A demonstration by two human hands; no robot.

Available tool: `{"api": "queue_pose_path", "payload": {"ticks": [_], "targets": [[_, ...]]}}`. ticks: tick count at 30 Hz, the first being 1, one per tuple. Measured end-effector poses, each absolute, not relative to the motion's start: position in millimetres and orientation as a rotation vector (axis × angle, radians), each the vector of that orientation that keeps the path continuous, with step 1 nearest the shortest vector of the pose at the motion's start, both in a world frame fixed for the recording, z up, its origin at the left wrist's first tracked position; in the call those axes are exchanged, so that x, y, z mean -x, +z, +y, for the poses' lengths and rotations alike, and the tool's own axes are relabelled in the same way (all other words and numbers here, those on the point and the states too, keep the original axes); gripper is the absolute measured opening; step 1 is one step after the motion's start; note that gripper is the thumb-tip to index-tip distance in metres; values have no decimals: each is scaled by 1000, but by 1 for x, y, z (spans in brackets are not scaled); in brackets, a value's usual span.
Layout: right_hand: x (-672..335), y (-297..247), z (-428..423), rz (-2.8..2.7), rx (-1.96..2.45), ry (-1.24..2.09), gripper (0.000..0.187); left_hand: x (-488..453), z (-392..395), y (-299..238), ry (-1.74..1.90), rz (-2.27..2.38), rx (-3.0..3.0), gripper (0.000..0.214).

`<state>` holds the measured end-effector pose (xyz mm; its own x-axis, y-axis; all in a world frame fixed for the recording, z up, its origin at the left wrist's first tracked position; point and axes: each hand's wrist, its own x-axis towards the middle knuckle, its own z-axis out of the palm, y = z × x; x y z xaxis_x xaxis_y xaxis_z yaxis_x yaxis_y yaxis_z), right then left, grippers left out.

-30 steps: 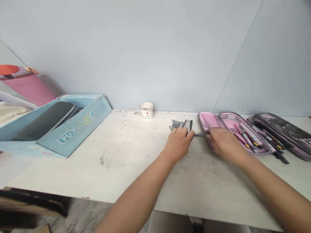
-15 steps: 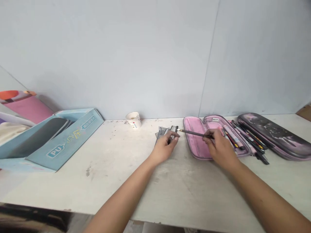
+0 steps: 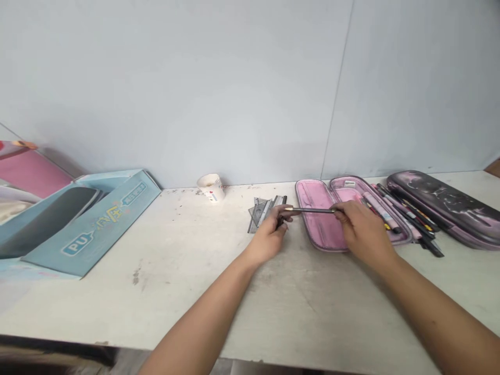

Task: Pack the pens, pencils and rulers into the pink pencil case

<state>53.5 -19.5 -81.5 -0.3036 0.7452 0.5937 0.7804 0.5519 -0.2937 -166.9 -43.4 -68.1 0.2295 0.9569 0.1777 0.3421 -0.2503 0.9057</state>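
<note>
My right hand [image 3: 361, 229] pinches a thin dark pen [image 3: 312, 210] and holds it level above the open pink pencil case [image 3: 318, 229]. The pen's tip points left and meets the fingertips of my left hand [image 3: 271, 232]. That hand is curled over a small dark item, perhaps a cap, too small to name. Just behind it lie several grey rulers and set squares [image 3: 261, 211] on the white table [image 3: 187, 281]. More pens and pencils [image 3: 385, 211] fill the case's right half.
A black pencil case [image 3: 445, 205] lies at the far right with loose pens [image 3: 420, 229] beside it. A small white paper cup [image 3: 211, 187] stands by the wall. A light blue cardboard box [image 3: 94, 229] holding a dark case sits at the left.
My right hand lifted the pen off the table and carried it over the pink case, its tip now at my left fingers. My left hand came off the rulers and curled. The view shifted.
</note>
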Motion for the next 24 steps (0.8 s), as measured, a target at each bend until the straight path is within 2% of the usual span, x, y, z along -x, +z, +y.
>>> {"api": "queue_pose_path", "payload": {"ticks": [6, 12, 21, 24], "targets": [[-59, -79, -20, -2067, 1164, -141, 21, 164, -44, -77, 1047, 1245, -1620, 24], [-62, -78, -21, -2122, 1171, -255, 23, 172, -46, -70, 915, 1479, -1955, 10], [-42, -78, -28, -2196, 1129, -222, 29, 168, -47, -73, 841, 1594, -2363, 18], [-38, -77, -29, -2210, 1151, -278, 23, 168, -44, -77, 877, 1620, -2475, 18]]}}
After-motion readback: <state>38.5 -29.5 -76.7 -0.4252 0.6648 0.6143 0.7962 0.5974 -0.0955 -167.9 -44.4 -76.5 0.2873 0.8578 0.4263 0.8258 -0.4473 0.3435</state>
